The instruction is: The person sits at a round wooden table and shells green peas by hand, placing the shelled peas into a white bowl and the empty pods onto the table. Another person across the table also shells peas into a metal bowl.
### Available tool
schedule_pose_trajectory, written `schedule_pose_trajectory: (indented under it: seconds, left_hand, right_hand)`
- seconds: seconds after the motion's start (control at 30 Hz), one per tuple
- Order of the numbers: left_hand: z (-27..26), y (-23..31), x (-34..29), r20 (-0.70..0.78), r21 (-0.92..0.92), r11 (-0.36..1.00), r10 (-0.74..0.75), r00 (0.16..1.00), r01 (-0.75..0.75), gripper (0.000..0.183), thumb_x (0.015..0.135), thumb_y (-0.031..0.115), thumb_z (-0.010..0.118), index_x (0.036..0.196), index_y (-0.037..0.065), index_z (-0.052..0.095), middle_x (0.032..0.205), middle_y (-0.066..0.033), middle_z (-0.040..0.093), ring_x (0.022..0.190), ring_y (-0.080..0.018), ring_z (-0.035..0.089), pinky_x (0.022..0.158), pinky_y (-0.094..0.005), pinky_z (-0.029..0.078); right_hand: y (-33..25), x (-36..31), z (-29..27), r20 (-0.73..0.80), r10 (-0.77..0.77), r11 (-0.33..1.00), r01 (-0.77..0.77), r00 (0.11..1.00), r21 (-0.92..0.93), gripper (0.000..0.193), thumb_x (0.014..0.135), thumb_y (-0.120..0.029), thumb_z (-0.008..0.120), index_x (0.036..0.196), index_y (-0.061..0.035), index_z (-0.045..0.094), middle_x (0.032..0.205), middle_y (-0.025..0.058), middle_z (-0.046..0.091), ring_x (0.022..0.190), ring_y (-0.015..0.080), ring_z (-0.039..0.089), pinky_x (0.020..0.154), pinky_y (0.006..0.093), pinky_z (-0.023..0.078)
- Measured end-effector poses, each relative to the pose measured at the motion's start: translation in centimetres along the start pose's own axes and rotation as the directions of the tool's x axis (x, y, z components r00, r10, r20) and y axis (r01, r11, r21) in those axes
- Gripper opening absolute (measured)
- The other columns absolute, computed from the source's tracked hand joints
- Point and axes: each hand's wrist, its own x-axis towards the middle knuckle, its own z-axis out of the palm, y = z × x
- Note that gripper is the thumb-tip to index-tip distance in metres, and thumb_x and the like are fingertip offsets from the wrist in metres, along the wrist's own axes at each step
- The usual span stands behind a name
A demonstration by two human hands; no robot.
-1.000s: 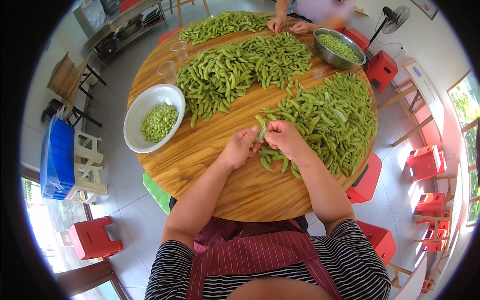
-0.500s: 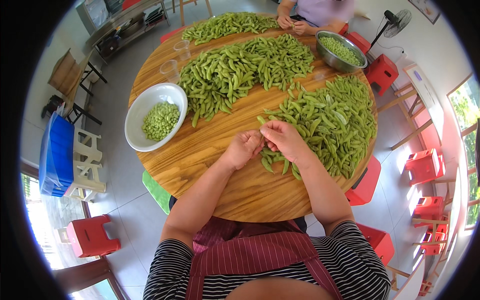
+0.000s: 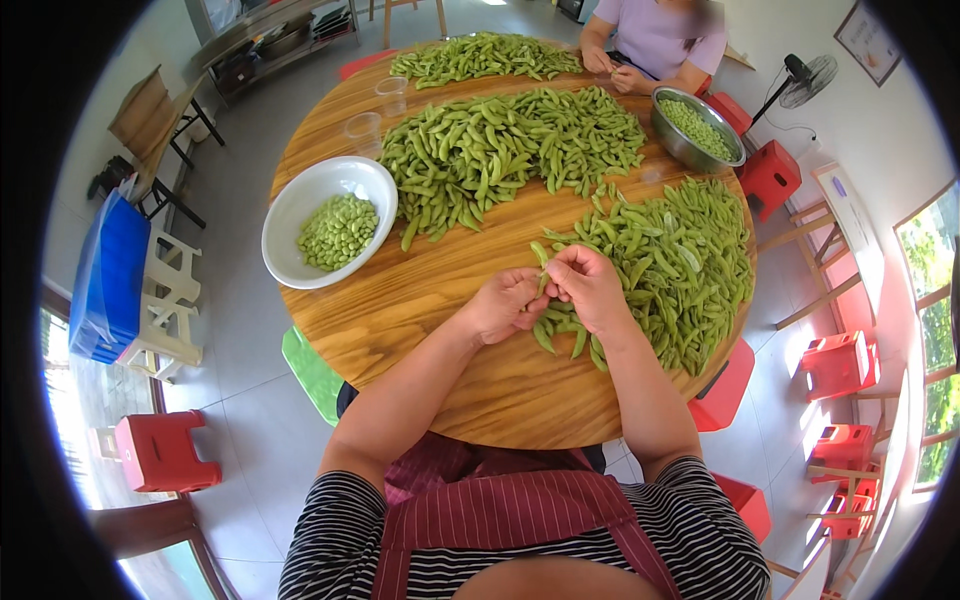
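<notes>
My left hand (image 3: 504,304) and my right hand (image 3: 590,288) meet above the wooden table near its front, both closed with the fingertips pinched. Between them is a green edamame pod (image 3: 541,256), its end sticking up past the fingers. Beside and beyond my right hand spreads a heap of flatter green pods (image 3: 675,255). A pile of plump edamame pods (image 3: 510,140) lies across the middle of the table. At the left stands a white bowl (image 3: 283,215) with shelled green beans (image 3: 338,232) in its bottom.
Across the table, a person in a light purple top (image 3: 655,35) handles something small beside a steel bowl (image 3: 738,158) of shelled beans. Another pod pile (image 3: 485,58) lies at the far edge. Two clear cups (image 3: 364,133) stand behind the white bowl. Red stools (image 3: 770,180) surround the table.
The whole view has shifted a little, so the table sits slightly lower and to the right. Both hands stay together, and more of the pod shows between the fingertips.
</notes>
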Motion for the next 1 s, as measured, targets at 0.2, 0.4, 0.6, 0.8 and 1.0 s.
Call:
schedule_pose_trajectory:
  seconds: [0.2,0.4,0.6,0.8,1.0]
  left_hand:
    - [-0.1,-0.4,0.0,0.028,-0.043,0.997,0.060,0.998,-0.058,0.016,0.090,0.008,0.038,0.089,0.003,0.053,0.072,-0.0016,0.049,0.050,-0.0063,0.031,0.044,-0.0186,0.025]
    - [0.1,0.1,-0.4,0.073,-0.129,0.992,0.004,0.997,0.005,0.018,0.089,0.006,0.038,0.095,0.002,0.054,0.071,-0.0017,0.049,0.046,-0.0060,0.030,0.040,-0.0191,0.024]
    - [0.1,0.5,-0.3,0.004,-0.016,0.988,-0.151,0.989,0.151,0.015,0.089,0.014,0.046,0.094,0.003,0.054,0.063,0.0001,0.046,0.041,-0.0055,0.029,0.037,-0.0192,0.021]
    - [0.2,0.3,-0.3,-0.022,-0.007,0.983,-0.185,0.983,0.185,0.016,0.090,0.020,0.048,0.086,0.006,0.054,0.062,0.0011,0.046,0.041,-0.0059,0.029,0.038,-0.0199,0.021]
    - [-0.6,0.0,0.5,-0.082,-0.105,0.975,-0.205,0.975,0.196,0.016,0.090,0.020,0.047,0.085,0.008,0.054,0.067,0.0003,0.048,0.046,-0.0068,0.037,0.039,-0.0189,0.027]
  right_hand:
    - [0.1,0.0,0.4,-0.031,-0.036,0.999,0.037,0.999,0.008,0.008,0.082,-0.010,0.059,0.078,-0.0037,0.054,0.064,0.0018,0.055,0.055,0.0063,0.048,0.050,0.0184,0.038]
    - [-1.0,-0.3,0.7,-0.059,-0.084,0.985,0.074,0.995,-0.159,0.009,0.082,-0.010,0.060,0.077,-0.0047,0.054,0.063,0.0003,0.055,0.054,0.0051,0.046,0.049,0.0182,0.037]
    - [-4.9,0.7,-2.6,0.032,-0.021,0.666,0.038,0.999,-0.745,0.012,0.077,-0.013,0.064,0.080,-0.0023,0.059,0.063,-0.0015,0.054,0.053,0.0062,0.045,0.048,0.0210,0.037]
    - [-5.6,5.4,-0.2,0.084,0.075,0.286,0.059,0.994,-0.956,0.022,0.077,-0.021,0.065,0.090,-0.0038,0.063,0.072,0.0039,0.062,0.063,0.0138,0.057,0.058,0.0282,0.045]
    - [-0.4,11.6,7.2,0.193,0.055,0.020,0.192,0.980,-0.981,0.021,0.077,-0.025,0.063,0.084,-0.0056,0.063,0.082,0.0107,0.063,0.078,0.0258,0.060,0.067,0.0360,0.047]
